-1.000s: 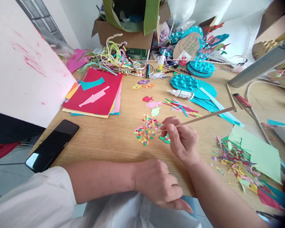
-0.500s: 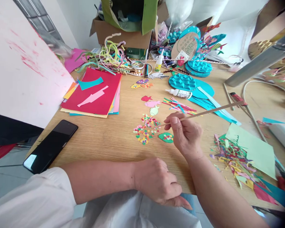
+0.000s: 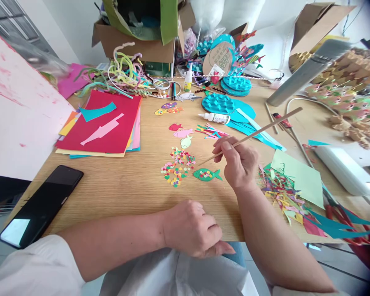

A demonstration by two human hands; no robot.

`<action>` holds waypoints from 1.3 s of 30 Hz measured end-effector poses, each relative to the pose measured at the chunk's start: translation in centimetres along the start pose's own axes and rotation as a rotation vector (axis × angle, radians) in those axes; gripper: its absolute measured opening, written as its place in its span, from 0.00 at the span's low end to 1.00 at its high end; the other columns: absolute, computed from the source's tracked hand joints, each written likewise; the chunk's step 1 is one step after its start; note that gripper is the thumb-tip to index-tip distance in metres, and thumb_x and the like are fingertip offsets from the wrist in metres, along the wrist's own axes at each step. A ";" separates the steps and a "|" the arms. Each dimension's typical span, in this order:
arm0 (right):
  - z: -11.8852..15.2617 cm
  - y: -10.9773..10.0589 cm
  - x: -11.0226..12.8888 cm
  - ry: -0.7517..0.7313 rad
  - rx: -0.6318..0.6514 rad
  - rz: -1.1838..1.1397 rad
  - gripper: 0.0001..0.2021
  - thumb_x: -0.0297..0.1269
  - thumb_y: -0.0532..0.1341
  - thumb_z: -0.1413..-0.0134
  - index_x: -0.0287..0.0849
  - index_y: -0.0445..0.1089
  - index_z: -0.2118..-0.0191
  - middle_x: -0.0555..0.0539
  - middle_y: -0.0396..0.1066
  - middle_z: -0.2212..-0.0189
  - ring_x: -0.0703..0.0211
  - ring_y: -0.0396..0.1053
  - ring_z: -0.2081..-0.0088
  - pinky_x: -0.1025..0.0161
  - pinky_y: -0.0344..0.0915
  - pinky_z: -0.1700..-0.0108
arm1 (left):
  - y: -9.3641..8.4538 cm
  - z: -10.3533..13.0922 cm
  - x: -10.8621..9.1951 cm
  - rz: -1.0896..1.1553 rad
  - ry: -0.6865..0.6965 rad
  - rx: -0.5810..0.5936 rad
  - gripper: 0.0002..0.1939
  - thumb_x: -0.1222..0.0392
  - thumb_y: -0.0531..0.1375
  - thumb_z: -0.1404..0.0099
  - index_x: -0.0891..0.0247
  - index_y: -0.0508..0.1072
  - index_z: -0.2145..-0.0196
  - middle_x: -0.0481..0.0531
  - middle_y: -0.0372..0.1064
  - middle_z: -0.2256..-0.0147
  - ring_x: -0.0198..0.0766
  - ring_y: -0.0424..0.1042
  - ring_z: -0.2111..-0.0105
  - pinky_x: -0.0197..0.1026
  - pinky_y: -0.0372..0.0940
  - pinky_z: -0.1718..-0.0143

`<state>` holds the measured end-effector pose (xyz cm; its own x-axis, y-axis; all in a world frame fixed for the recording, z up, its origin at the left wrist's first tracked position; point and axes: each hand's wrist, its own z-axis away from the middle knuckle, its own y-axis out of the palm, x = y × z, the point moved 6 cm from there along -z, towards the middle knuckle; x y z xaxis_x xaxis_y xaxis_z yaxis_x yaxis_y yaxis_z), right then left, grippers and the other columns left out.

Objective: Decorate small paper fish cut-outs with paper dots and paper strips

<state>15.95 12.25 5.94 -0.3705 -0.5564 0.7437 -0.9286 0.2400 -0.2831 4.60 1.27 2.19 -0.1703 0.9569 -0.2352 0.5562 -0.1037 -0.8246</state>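
Hands (image 3: 193,230) curled, the right (image 3: 242,164) pinches a slim wooden stick (image 3: 265,128).

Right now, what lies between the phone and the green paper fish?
In the head view, moving right from the phone, bare wooden tabletop comes first, then scattered paper dots just short of the green paper fish.

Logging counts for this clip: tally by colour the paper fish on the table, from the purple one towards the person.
Purple fish: 1
Yellow fish: 1
Orange fish: 1
Red fish: 1
Pink fish: 1
Pale green fish: 1
Dark green fish: 1
Total: 7
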 end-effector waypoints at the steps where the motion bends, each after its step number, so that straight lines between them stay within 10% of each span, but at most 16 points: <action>1: 0.0 0.1 0.0 0.001 0.006 -0.003 0.16 0.36 0.53 0.37 0.42 0.69 0.75 0.52 0.64 0.83 0.63 0.65 0.79 0.63 0.61 0.74 | 0.0 -0.1 0.2 -0.019 -0.036 0.016 0.24 0.48 0.48 0.29 0.63 0.67 0.78 0.47 0.64 0.81 0.35 0.65 0.83 0.39 0.56 0.81; 13: 0.3 0.8 0.0 -0.017 0.061 -0.025 0.15 0.36 0.54 0.36 0.41 0.69 0.73 0.51 0.67 0.79 0.64 0.66 0.79 0.64 0.62 0.76 | -0.1 0.1 1.5 -0.256 -0.314 0.094 0.24 0.47 0.44 0.29 0.68 0.71 0.62 0.67 0.72 0.52 0.45 0.76 0.67 0.45 0.67 0.75; 39: -0.3 1.0 -0.1 -0.018 0.169 0.087 0.16 0.37 0.52 0.36 0.41 0.69 0.74 0.50 0.69 0.78 0.64 0.68 0.78 0.65 0.63 0.76 | 0.4 0.2 2.2 -0.225 -0.380 0.231 0.25 0.47 0.41 0.28 0.69 0.68 0.54 0.67 0.66 0.45 0.47 0.76 0.64 0.47 0.69 0.73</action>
<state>15.08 12.83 5.76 -0.4485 -0.5541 0.7013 -0.8828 0.1518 -0.4446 4.29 3.29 1.28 -0.5735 0.8006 -0.1738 0.2843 -0.0044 -0.9587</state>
